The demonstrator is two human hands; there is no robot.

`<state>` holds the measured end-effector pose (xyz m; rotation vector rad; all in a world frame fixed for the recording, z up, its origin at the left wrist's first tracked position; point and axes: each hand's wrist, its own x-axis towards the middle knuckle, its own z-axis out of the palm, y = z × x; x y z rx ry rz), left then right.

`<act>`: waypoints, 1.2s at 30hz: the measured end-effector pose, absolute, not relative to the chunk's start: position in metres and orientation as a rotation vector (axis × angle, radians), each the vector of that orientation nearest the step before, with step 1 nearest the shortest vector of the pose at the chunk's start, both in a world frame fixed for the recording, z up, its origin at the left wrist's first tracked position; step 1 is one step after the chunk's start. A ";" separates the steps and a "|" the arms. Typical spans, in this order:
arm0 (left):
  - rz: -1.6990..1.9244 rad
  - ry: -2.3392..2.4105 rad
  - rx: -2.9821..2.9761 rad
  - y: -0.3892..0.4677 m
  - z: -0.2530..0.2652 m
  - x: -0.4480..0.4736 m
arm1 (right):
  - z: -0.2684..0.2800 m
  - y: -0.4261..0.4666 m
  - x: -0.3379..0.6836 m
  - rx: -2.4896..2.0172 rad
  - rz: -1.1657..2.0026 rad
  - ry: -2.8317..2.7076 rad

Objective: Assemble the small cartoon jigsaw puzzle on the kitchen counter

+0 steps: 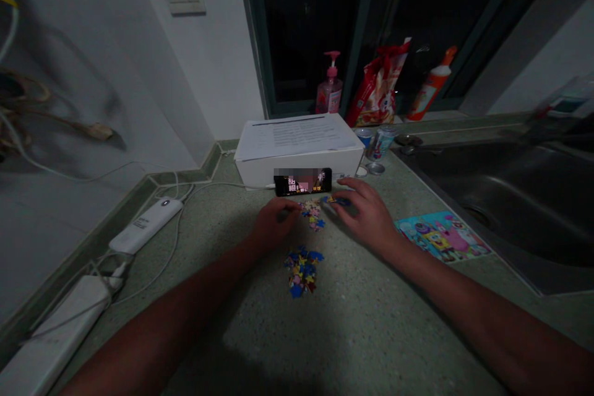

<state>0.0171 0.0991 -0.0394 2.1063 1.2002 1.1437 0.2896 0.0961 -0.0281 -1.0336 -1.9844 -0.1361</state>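
Upper pile of small jigsaw pieces [313,210] on the speckled counter [352,334], between both hands, just in front of the phone [323,182]. Long axis of that pile roughly near-far, pale pieces at the far end, blue and pink toward the near end, near end skewed a little right. Lower pile of jigsaw pieces [302,269] nearer the body, apart from both hands, mostly blue and yellow; long axis also near-far, single pieces pointing every which way. Left hand [275,224] at the left edge of the upper pile, thumb and index tips close together; can't tell if gripping a piece. Right hand [369,216] just right of the same pile, thumb and index curved and parted, with a blue-and-tan piece [342,202] at the tips, long side left-right; can't tell if pinched or only lying behind. Phone propped against the white box [260,172], screen toward the body, long axis left-right. Printed sheets [299,136] on top of the box. Cartoon picture card [443,236] flat beside the right forearm, figures upright as seen from here, one corner close to the sink [505,198]. White power bank [146,224] far left, long axis slanting away to the right.
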 end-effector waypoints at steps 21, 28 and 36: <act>1.088 1.192 2.122 0.098 -0.039 0.018 | -0.037 0.114 0.320 -1.545 -0.159 -2.015; 1.089 1.222 2.131 0.097 -0.039 0.018 | -0.031 0.087 0.283 -1.264 0.107 -2.190; 1.097 1.210 2.168 0.098 -0.038 0.019 | -0.036 0.082 0.271 -1.200 0.216 -2.220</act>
